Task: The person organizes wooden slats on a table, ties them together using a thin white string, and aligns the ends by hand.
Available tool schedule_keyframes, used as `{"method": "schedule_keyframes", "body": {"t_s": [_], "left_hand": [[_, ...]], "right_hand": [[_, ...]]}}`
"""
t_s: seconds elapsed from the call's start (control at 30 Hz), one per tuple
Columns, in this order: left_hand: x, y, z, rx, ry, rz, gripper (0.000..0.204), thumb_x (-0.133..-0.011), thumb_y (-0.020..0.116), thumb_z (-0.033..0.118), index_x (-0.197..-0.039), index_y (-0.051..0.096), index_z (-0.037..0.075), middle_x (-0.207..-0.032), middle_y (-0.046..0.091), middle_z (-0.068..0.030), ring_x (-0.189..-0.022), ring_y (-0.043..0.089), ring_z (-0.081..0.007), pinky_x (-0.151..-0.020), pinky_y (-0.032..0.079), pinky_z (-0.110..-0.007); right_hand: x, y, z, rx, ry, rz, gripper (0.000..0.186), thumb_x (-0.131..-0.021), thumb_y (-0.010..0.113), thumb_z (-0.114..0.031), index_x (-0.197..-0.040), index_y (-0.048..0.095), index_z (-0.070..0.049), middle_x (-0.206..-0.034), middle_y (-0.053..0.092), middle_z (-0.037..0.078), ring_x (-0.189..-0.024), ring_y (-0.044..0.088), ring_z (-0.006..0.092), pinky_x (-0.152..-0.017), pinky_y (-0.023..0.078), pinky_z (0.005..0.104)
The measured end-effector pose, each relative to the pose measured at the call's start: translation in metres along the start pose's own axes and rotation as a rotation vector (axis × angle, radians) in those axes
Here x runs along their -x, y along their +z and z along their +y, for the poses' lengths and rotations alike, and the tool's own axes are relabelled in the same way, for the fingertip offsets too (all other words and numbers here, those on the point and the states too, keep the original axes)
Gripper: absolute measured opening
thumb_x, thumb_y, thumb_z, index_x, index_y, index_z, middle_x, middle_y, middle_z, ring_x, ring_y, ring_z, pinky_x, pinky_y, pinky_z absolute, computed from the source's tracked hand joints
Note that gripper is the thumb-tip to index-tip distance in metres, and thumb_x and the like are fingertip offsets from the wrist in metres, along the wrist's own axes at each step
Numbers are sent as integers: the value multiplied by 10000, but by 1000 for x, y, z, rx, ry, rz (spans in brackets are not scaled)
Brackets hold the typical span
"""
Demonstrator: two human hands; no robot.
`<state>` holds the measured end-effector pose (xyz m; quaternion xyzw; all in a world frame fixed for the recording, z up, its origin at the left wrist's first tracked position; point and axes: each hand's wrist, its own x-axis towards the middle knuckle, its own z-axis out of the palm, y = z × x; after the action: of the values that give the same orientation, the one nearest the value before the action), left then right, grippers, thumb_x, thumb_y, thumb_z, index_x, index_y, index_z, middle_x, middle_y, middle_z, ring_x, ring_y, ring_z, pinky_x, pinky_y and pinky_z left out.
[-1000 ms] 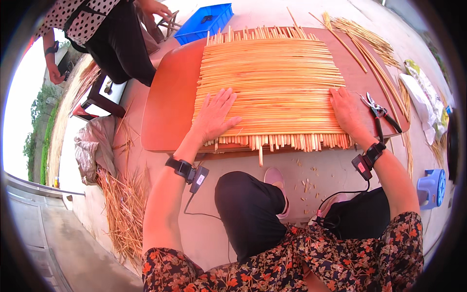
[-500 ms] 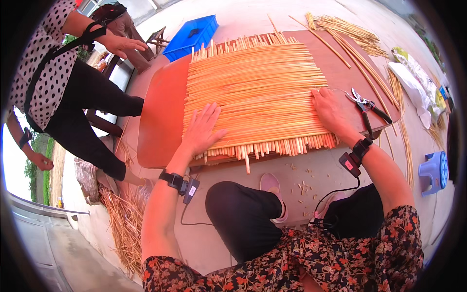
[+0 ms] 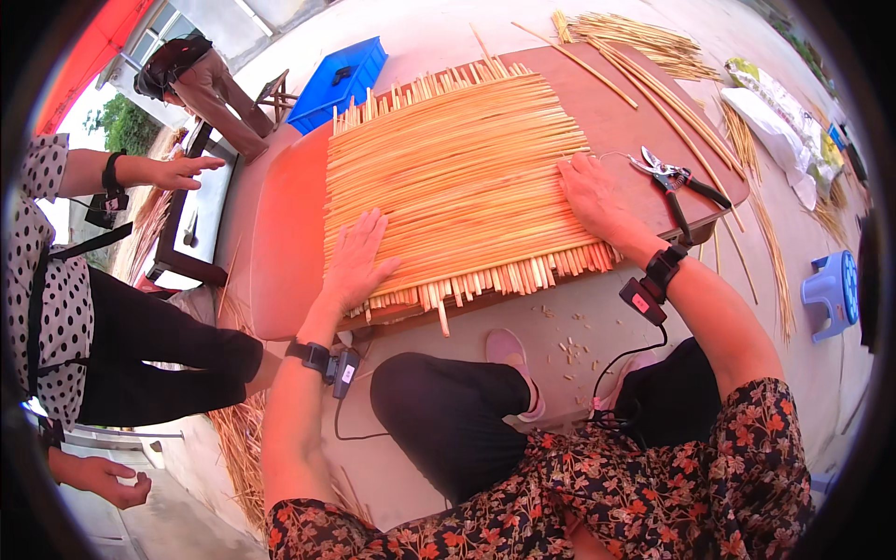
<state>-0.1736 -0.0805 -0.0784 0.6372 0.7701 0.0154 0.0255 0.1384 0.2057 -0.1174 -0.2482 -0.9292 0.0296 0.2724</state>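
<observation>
My left hand (image 3: 357, 261) lies with fingers spread on the lower left part of a mat of straw-coloured reed stalks (image 3: 448, 149). My right hand (image 3: 593, 198) rests on the mat's right edge with fingers loosely extended, slightly bent. The mat sits on a red-brown table (image 3: 285, 224), with uneven stalk ends sticking out along its near and far edges. Pruning shears (image 3: 677, 187) with black handles lie open to the right of my right hand, near a thin wire. Loose stalks (image 3: 672, 112) lie along the table's right side.
A co-worker in a dotted shirt (image 3: 56, 271) stands close at left; another person (image 3: 210, 89) bends farther back. Around the table are a blue crate (image 3: 331, 84), a reed bundle (image 3: 635, 42), white sacks (image 3: 765, 131), a plastic stool (image 3: 829, 294) and straw (image 3: 238, 448) on the floor.
The dotted-shirt co-worker has moved nearer along the left side, one arm raised. My view has turned, shifting the mat leftward in it. My hands stay on the mat.
</observation>
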Motion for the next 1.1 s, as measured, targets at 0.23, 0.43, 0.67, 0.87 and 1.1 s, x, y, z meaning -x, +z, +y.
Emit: {"method": "schedule_keyframes", "body": {"t_s": [0.23, 0.43, 0.67, 0.87, 1.1], "left_hand": [[-3, 2, 6, -5, 29, 30, 761, -974, 452, 525, -1544, 243, 66, -1609, 222, -140, -1501, 163, -276, -1216, 86, -463], [-6, 5, 8, -14, 39, 39, 753, -972, 452, 519, -1541, 250, 68, -1606, 227, -141, -1497, 174, -289, -1212, 97, -477], [-10, 9, 7, 25, 86, 52, 738, -969, 460, 481, -1537, 256, 55, -1597, 238, -166, -1490, 186, -308, -1208, 119, -462], [-9, 7, 13, 325, -24, -161, 661, -968, 491, 430, -1478, 340, 39, -1551, 319, -141, -1433, 282, -252, -1177, 219, -371], [-70, -3, 36, 539, 375, -379, 576, -953, 530, 357, -1422, 413, 44, -1534, 349, -113, -1423, 304, -209, -1177, 265, -339]], "right_hand": [[3, 6, 13, -21, -11, 41, 175, -919, 442, -113, -985, 562, -4, -958, 561, 152, -970, 553, 329, -850, 460, 431], [5, 11, 21, -5, -33, 75, 163, -914, 452, -109, -977, 563, -8, -937, 560, 145, -950, 562, 323, -832, 469, 426], [8, 17, 26, 19, -21, 95, 146, -891, 465, -87, -967, 565, -13, -941, 564, 140, -957, 568, 312, -828, 481, 412], [5, 16, 27, -19, -33, 44, 125, -885, 472, -78, -946, 567, -25, -957, 576, 134, -967, 573, 303, -839, 486, 402], [6, 10, 27, -62, -19, 43, 142, -882, 463, -68, -947, 578, -16, -971, 582, 133, -970, 573, 303, -849, 485, 402]]}}
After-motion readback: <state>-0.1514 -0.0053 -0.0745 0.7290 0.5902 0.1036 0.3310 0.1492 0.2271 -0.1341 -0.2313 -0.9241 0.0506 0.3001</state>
